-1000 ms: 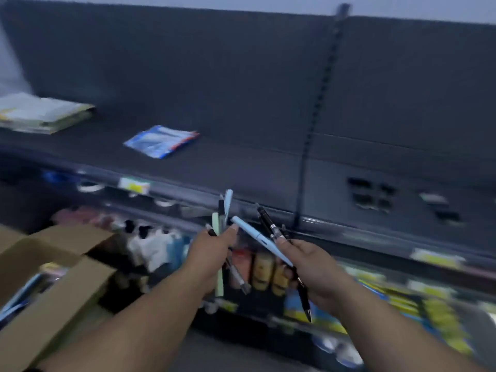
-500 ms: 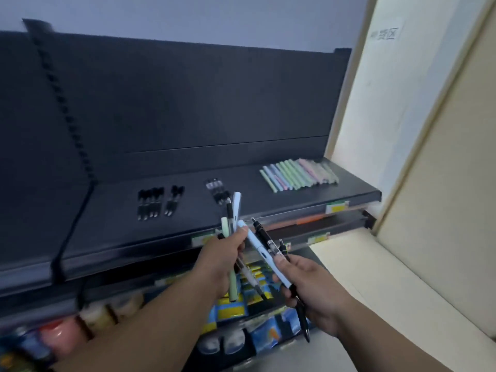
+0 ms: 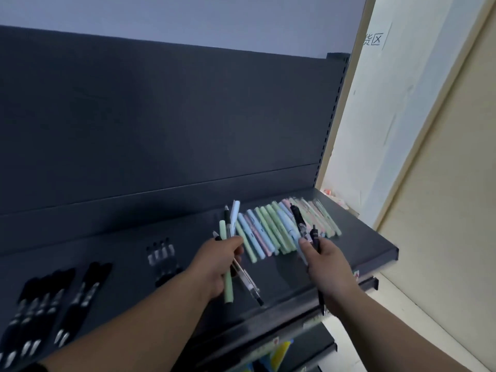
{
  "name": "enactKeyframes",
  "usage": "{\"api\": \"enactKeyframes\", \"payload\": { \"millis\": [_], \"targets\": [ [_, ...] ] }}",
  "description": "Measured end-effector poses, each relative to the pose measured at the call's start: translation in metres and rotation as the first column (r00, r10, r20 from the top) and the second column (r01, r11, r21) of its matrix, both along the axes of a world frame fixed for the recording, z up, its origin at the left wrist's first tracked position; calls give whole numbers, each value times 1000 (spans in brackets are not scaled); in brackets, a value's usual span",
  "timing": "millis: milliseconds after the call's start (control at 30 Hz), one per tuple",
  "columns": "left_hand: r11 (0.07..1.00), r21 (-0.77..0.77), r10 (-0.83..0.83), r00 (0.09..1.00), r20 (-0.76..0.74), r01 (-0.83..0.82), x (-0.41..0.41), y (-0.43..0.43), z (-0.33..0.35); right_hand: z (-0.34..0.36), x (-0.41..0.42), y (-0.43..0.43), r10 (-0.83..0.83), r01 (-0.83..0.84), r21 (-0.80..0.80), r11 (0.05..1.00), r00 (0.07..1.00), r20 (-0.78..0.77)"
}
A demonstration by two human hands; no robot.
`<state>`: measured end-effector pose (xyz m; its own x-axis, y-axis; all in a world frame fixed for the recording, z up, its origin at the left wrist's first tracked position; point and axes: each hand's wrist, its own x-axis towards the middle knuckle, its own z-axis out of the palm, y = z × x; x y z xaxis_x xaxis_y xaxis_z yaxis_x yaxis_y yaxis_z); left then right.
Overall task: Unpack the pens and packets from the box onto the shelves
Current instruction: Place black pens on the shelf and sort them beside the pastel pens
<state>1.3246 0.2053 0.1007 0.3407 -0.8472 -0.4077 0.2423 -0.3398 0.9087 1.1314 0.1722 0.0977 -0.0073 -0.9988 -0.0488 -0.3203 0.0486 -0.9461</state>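
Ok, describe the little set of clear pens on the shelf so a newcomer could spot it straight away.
Start at the dark shelf and its pastel pens at the right end. Go left past the left hand to the next group, the clear pens. These have see-through barrels with black ends; the black pens further left are darker and more numerous.

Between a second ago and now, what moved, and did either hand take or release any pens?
The view swung right from the box end to the shelf with the row of pastel pens, and both hands came over it. The left hand and right hand each still grip mixed pens; nothing released.
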Motion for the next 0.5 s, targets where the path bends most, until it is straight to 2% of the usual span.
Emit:
{"api": "enactKeyframes", "payload": {
  "millis": [100,200,300,367,433,500],
  "targets": [
    [1000,17,-17,1000,22,17,-1,-32,-4,4,0,-44,-28,26,-34,999,998,-64],
    [1000,22,2,999,40,-3,0,-53,-8,8,3,-81,36,-42,-29,999,984,-172],
    [998,18,51,997,58,-52,0,-64,-12,6,7,-107,143,-157,-18,987,935,-325],
    [996,32,77,993,90,-80,-5,-69,-15,3,7,-117,259,-257,60,965,877,-405],
    [993,49,103,989,107,-109,-13,-74,-17,2,3,-126,378,-342,161,926,848,-372],
    [991,49,117,986,122,-124,-23,-79,-18,3,0,-136,442,-397,194,897,811,-383]
  ]
}}
